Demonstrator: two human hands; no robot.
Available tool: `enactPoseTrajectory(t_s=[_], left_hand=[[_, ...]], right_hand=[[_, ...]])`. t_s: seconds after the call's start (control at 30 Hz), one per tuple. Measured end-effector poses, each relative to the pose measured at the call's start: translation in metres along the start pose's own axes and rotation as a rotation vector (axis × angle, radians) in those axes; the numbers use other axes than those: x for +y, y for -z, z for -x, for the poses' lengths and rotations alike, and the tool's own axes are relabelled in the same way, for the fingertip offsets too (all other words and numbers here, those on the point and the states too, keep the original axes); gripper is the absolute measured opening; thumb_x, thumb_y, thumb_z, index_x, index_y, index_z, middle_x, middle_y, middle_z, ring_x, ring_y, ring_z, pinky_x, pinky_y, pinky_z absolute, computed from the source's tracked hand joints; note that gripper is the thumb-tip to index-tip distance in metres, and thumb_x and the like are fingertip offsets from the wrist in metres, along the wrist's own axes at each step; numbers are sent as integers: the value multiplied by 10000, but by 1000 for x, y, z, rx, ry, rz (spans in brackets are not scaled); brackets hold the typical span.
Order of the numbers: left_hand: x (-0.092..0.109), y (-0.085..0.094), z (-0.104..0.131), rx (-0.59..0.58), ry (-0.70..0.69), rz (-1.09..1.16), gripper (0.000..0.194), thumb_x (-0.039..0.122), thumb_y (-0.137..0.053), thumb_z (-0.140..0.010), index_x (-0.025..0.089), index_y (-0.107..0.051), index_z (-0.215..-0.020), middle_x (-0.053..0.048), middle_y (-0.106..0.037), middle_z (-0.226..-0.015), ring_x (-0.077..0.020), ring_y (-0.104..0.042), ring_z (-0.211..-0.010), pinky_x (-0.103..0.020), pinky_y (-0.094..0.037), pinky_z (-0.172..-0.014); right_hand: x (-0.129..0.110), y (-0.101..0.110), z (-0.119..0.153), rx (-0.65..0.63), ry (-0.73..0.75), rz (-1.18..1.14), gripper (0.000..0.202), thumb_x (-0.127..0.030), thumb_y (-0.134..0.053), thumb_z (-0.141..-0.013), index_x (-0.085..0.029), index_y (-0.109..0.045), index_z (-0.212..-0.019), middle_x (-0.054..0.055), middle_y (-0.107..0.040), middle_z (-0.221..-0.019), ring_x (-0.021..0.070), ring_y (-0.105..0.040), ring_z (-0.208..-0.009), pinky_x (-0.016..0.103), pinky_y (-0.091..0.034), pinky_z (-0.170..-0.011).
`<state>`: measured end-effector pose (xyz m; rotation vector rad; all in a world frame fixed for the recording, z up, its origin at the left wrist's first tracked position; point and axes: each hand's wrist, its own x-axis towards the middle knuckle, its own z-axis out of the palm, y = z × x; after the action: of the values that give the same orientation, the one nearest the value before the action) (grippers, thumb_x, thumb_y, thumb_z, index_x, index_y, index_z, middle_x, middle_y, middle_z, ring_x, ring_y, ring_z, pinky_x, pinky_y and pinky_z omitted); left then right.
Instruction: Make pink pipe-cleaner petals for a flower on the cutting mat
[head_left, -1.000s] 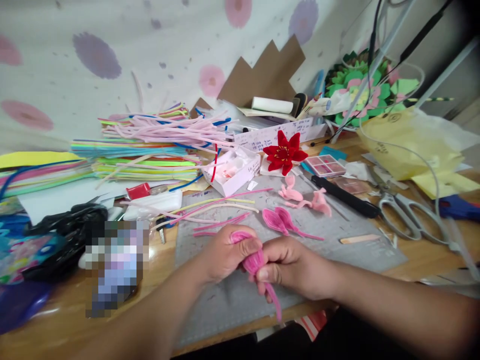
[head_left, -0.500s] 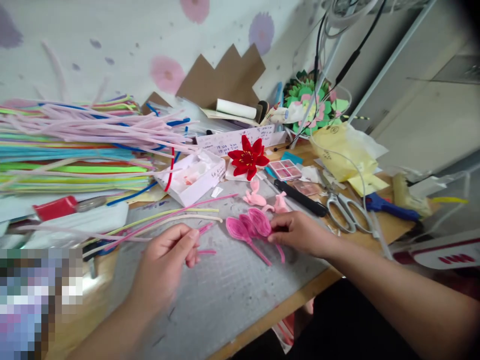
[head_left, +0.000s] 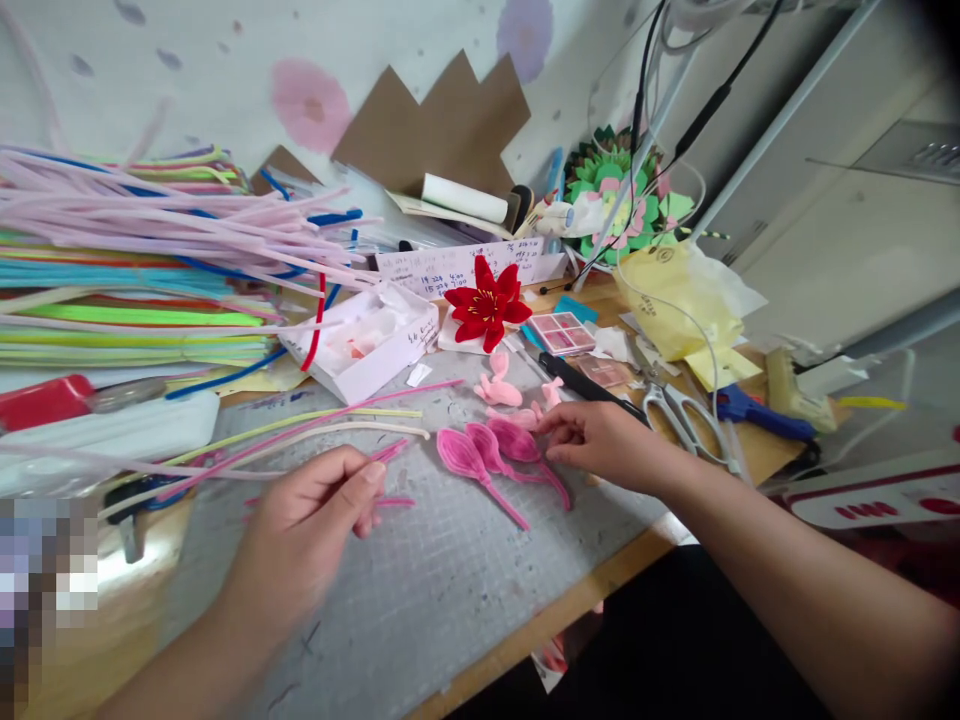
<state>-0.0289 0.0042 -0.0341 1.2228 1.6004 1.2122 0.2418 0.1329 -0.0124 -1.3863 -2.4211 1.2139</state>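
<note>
My left hand (head_left: 319, 510) is closed, pinching short pink pipe cleaners (head_left: 390, 450) between thumb and fingers. Another pink pipe cleaner piece (head_left: 397, 502) shows just beyond its knuckles; the rest is hidden behind the hand. Three pink pipe-cleaner petals with stems lie side by side on the grey cutting mat (head_left: 420, 600): a left petal (head_left: 461, 455), a middle petal (head_left: 486, 448) and a right petal (head_left: 514, 440). Beside the right petal's edge is my right hand (head_left: 589, 440), its fingers loosely bent and apart, with nothing visible between them.
Bundles of coloured pipe cleaners (head_left: 135, 300) fill the left side. Behind the petals are light pink pieces (head_left: 499, 388), a red flower (head_left: 489, 305) and a white box (head_left: 367, 345). Scissors (head_left: 682, 420), a black-handled tool (head_left: 592, 385) and a yellow bag (head_left: 667, 300) lie right.
The right petal, upright at my right fingers before, now lies lower beside the others, and those fingers have loosened. My left hand still holds the pink pieces. The view has shifted slightly.
</note>
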Motion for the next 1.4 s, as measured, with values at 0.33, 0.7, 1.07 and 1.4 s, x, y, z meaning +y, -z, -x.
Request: enactPoseTrajectory(t_s=[0.33,0.7,1.07,1.4], left_hand=[[13,-1,-1,101,-62,69,203,302,-557,-805,189,-540,-638,39,-492,-508,-112,-469,-517,-239,-380,-537],[18,42,-8,170,-119,-334,83,227,-529,-750,186,-585,-705,28,-557,-628,-119,-509,-587,-236,-390,-565],[10,74,-6,5,-264,-780,152,240,-496,-804,217,-643,-829,-18,-653,-835,-181,-575,-759,-279,-401,-667],[4,59,4,-245,-351,-909,131,209,-545,-764,199,-654,-693,-46,-663,-748,-211,-585,-743,-302,-385,-661]], right_hand=[[-12,-2,24,10,41,562,209,-330,-590,-770,-192,-585,-613,11,-594,-605,128,-501,-551,247,-286,-506],[-66,-56,10,25,619,322,162,-167,-466,-863,-185,-625,-887,62,-623,-888,170,-564,-822,287,-435,-724],[-124,-113,-51,67,673,780,213,-300,-559,-837,-139,-624,-962,111,-635,-927,252,-549,-905,367,-408,-794],[-114,-99,-35,130,624,792,170,-184,-465,-852,-172,-619,-780,64,-643,-841,187,-580,-798,271,-375,-656]])
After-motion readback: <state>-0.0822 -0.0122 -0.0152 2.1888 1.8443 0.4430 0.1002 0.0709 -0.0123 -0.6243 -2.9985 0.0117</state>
